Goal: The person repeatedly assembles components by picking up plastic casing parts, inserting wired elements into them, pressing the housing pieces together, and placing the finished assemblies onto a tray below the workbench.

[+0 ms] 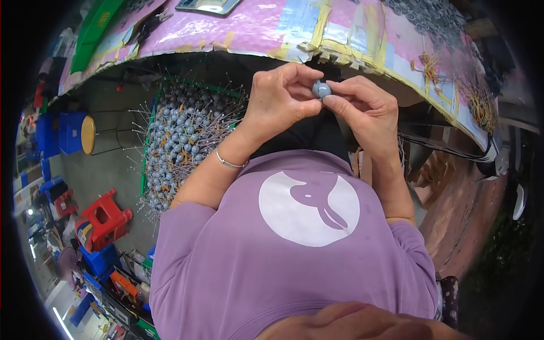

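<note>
A small shiny grey ball (321, 90) is held up between my two hands, just in front of the table edge. My right hand (367, 105) pinches it from the right with thumb and forefinger. From the left, my left hand (281, 96) closes on it, thumb below and fingertips above; its other fingers are curled in. Fingers partly cover the ball, so any small part on its left side cannot be made out. Below and left of my left hand, a green-edged container (144, 164) is heaped with similar grey balls (178, 139) on thin stems.
The table (249, 34) has a pink, taped covering with a ragged edge. On it lie a phone-like device (208, 5), dark grey pieces (425, 17) and brown strands (481, 107). A red stool (106, 220) and blue bins (71, 132) stand at left.
</note>
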A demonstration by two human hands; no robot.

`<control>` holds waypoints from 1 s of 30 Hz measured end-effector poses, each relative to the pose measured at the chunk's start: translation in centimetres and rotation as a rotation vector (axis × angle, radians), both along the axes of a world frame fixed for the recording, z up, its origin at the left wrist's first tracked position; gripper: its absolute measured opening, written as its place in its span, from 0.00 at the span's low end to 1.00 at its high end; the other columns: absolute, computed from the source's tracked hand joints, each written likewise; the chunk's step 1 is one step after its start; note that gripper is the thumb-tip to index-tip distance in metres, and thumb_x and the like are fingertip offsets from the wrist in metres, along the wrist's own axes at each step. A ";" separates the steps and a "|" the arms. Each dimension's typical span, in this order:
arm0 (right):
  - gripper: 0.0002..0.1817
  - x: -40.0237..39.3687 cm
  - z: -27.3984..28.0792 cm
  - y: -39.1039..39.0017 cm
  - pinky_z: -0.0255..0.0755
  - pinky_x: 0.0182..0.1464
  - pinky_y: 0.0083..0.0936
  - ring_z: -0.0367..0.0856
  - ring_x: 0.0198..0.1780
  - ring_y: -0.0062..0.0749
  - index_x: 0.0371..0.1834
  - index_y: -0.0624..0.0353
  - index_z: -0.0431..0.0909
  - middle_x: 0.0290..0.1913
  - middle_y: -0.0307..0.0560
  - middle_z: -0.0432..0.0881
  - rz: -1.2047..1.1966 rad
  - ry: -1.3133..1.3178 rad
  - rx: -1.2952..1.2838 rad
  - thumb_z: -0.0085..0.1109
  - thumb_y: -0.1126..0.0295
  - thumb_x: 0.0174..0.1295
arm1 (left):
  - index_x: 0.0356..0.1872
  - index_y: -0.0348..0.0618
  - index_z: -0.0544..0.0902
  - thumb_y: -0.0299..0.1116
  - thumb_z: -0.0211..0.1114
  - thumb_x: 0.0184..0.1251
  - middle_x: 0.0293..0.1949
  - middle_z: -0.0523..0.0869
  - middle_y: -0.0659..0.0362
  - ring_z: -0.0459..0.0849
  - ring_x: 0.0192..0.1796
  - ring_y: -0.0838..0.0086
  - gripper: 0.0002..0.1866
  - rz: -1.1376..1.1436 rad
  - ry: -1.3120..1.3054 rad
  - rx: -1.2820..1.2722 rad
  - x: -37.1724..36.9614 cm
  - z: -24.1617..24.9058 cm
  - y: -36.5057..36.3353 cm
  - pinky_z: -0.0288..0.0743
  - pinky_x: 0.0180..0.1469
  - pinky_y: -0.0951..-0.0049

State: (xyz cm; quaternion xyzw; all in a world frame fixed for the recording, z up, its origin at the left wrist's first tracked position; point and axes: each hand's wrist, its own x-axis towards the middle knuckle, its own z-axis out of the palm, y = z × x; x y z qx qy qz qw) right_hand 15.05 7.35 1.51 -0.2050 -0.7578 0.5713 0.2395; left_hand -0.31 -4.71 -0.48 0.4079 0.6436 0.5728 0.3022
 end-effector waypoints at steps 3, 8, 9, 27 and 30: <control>0.10 -0.4 0.2 -0.3 0.78 0.39 0.14 0.85 0.39 0.19 0.47 0.65 0.87 0.40 0.41 0.85 -0.056 0.104 -0.102 0.68 0.80 0.62 | 0.49 0.32 0.84 0.18 0.77 0.51 0.39 0.91 0.55 0.91 0.41 0.77 0.21 0.014 -0.064 -0.010 -0.3 0.8 0.6 0.86 0.45 0.79; 0.11 -0.7 0.4 0.7 0.79 0.38 0.15 0.85 0.39 0.19 0.48 0.67 0.86 0.40 0.40 0.85 -0.049 0.187 -0.137 0.67 0.81 0.63 | 0.50 0.32 0.84 0.19 0.78 0.51 0.39 0.91 0.54 0.91 0.42 0.76 0.21 -0.012 -0.082 0.065 -0.4 1.2 1.0 0.87 0.46 0.78; 0.11 -0.5 0.3 0.9 0.79 0.38 0.15 0.85 0.39 0.19 0.48 0.67 0.86 0.40 0.40 0.85 -0.028 0.170 -0.170 0.68 0.80 0.63 | 0.49 0.32 0.84 0.19 0.78 0.51 0.39 0.91 0.54 0.91 0.42 0.76 0.21 -0.014 -0.082 0.061 -0.4 1.1 1.0 0.87 0.46 0.78; 0.13 -1.3 -2.8 3.2 0.80 0.53 0.24 0.85 0.48 0.24 0.52 0.66 0.86 0.48 0.46 0.88 -0.001 0.251 -0.418 0.67 0.77 0.65 | 0.55 0.39 0.85 0.17 0.73 0.54 0.40 0.92 0.58 0.93 0.42 0.73 0.23 0.017 0.107 0.134 -0.1 0.0 2.2 0.87 0.43 0.77; 0.16 -1.2 -3.9 3.7 0.79 0.55 0.25 0.85 0.51 0.30 0.59 0.68 0.80 0.52 0.50 0.86 0.163 0.327 -0.678 0.61 0.74 0.70 | 0.58 0.40 0.84 0.15 0.72 0.55 0.49 0.89 0.60 0.91 0.47 0.72 0.26 -0.038 -0.006 0.062 -0.1 -0.4 2.5 0.87 0.49 0.77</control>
